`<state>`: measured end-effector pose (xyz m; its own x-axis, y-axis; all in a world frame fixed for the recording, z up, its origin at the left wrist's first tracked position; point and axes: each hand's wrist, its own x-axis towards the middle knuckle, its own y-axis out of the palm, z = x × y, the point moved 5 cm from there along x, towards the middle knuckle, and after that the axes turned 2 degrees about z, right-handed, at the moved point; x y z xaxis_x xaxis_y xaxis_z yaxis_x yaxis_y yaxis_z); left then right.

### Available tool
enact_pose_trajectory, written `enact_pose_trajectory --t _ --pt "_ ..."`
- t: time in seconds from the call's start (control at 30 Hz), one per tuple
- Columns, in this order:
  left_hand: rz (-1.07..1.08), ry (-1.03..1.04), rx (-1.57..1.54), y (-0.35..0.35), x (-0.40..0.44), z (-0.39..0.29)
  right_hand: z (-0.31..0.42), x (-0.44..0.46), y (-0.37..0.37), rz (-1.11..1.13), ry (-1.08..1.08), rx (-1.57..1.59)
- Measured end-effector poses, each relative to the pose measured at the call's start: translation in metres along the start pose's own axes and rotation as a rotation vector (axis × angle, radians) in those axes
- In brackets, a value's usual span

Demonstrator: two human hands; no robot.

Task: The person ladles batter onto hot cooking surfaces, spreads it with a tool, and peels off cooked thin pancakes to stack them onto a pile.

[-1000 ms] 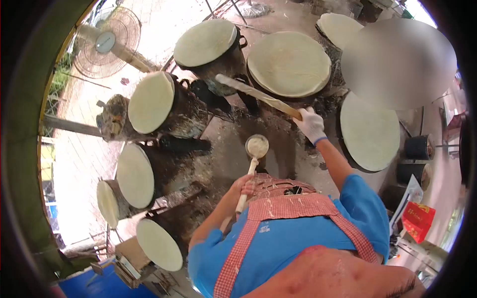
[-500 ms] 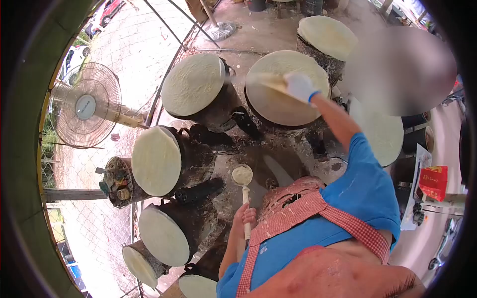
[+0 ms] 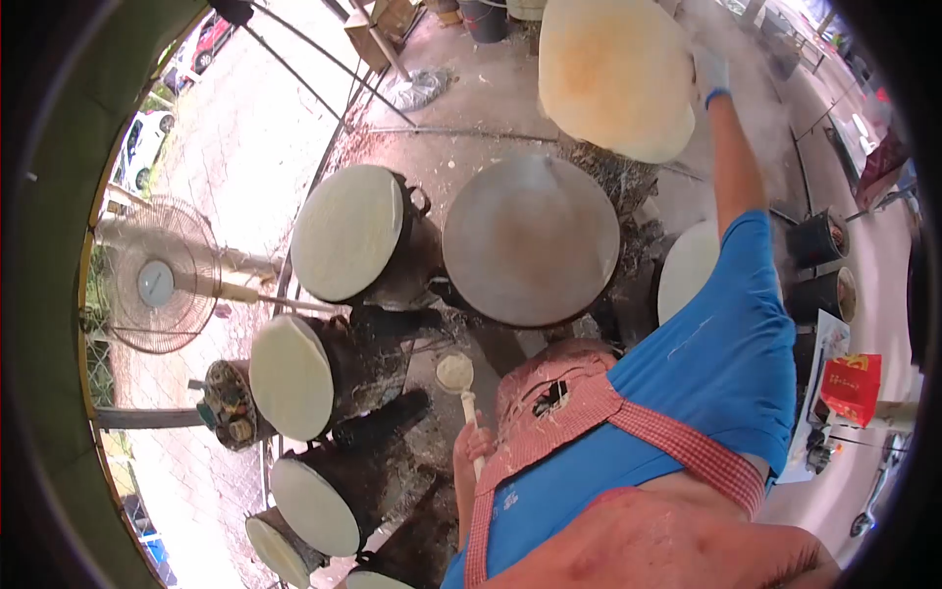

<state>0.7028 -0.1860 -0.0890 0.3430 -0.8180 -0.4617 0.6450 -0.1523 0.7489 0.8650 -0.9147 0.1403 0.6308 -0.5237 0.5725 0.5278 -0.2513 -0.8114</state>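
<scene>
My left hand (image 3: 473,447) is wrapped round the pale handle of a ladle (image 3: 455,373), whose bowl is filled with cream-coloured batter. My right hand (image 3: 710,74), in a white glove with a blue cuff, is stretched far forward, gripping the edge of a large thin flatbread (image 3: 616,83). That flatbread is pale with a browned patch, and it covers most of the far stove below it. Between my hands lies the middle griddle (image 3: 530,245), round, grey and bare. To its left, a griddle carries a pale sheet of batter (image 3: 348,234).
Several more batter-covered griddles curve down the left, including one nearby (image 3: 291,378). A fan (image 3: 157,280) stands at far left beside a wire fence. On the right are another pale round (image 3: 692,270), black buckets (image 3: 819,294) and a red packet (image 3: 852,388). Steam hangs at upper right.
My right hand has moved from the middle griddle to the far right with the flatbread. The middle griddle has gone from pale-covered to bare. The view has shifted; my left hand keeps the ladle.
</scene>
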Motion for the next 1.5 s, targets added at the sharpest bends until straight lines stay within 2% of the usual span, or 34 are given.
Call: enact_pose_trajectory --t 0.07,0.1,0.17,0.2,0.23,0.33,0.43,0.6,0.77,0.83,0.87,0.9,0.93,1.0,1.03,1.07,1.1,1.13,1.17,1.2,1.23,1.27,1.37,1.43,1.5 --pt "0.037 -0.012 -0.028 0.005 0.004 0.009 -0.04 -0.027 0.04 -0.005 0.24 0.206" --pt "0.025 -0.032 -0.047 0.013 0.003 0.013 -0.055 -0.047 0.065 0.045 0.618 0.546" --pt "0.034 -0.04 -0.062 0.022 0.006 0.015 -0.092 -0.09 0.143 -0.208 1.086 1.03" --pt "0.003 -0.012 -0.059 0.021 0.005 0.014 -0.111 -0.107 0.186 -0.327 1.196 1.107" --pt "-0.03 0.018 -0.053 0.021 0.005 0.013 -0.128 -0.113 0.219 -0.318 1.194 1.123" --pt "-0.058 0.088 -0.043 0.029 0.005 0.016 -0.161 -0.135 0.284 -0.212 1.276 0.834" --pt "-0.144 0.197 -0.011 0.034 0.007 0.02 -0.154 -0.139 0.298 0.012 1.135 0.569" --pt "-0.084 0.322 0.038 0.048 0.021 0.026 -0.114 -0.114 0.324 0.371 0.588 0.268" --pt "-0.038 0.452 -0.03 0.04 -0.009 0.032 -0.059 -0.072 0.315 0.343 0.193 0.03" --pt "-0.045 0.492 -0.079 0.029 -0.016 0.031 0.0 -0.082 0.318 0.357 -0.071 0.112" --pt "-0.056 0.513 -0.102 0.018 -0.025 0.025 0.043 -0.097 0.318 0.432 -0.197 0.271" --pt "-0.104 0.537 -0.086 0.005 -0.033 0.018 0.149 -0.138 0.261 0.664 -0.173 0.673" --pt "-0.098 0.528 -0.092 -0.006 -0.042 0.015 0.254 -0.179 0.204 0.909 -0.061 1.05" --pt "-0.105 0.626 -0.01 -0.024 -0.069 0.005 0.378 -0.251 0.13 0.843 -0.03 0.942" --pt "-0.085 0.627 -0.086 -0.031 -0.081 0.004 0.435 -0.28 0.099 0.961 -0.305 0.976" --pt "-0.097 0.598 -0.07 -0.043 -0.095 0.005 0.481 -0.313 0.089 1.062 -0.311 1.099" --pt "-0.117 0.642 -0.099 -0.052 -0.111 -0.003 0.522 -0.342 0.082 1.134 -0.26 1.044" --pt "-0.137 0.685 -0.132 -0.063 -0.127 -0.009 0.563 -0.369 0.07 1.228 -0.24 1.173" --pt "-0.133 0.654 -0.12 -0.07 -0.139 -0.011 0.6 -0.392 0.07 1.291 -0.223 1.118" --pt "-0.1 0.677 -0.115 -0.077 -0.155 -0.013 0.635 -0.405 0.058 1.217 -0.349 1.282" --pt "-0.074 0.703 -0.114 -0.086 -0.171 -0.012 0.666 -0.419 0.061 1.137 -0.318 1.172" --pt "-0.024 0.692 -0.169 -0.095 -0.183 -0.011 0.694 -0.434 0.068 1.281 -0.163 1.281" --pt "0.135 0.672 -0.346 -0.118 -0.21 -0.007 0.762 -0.45 0.091 1.125 0.01 1.327" --pt "0.173 0.717 -0.355 -0.133 -0.22 -0.007 0.786 -0.463 0.101 1.135 0.228 1.416" --pt "0.231 0.794 -0.398 -0.146 -0.225 -0.005 0.796 -0.478 0.103 1.166 0.266 1.453"
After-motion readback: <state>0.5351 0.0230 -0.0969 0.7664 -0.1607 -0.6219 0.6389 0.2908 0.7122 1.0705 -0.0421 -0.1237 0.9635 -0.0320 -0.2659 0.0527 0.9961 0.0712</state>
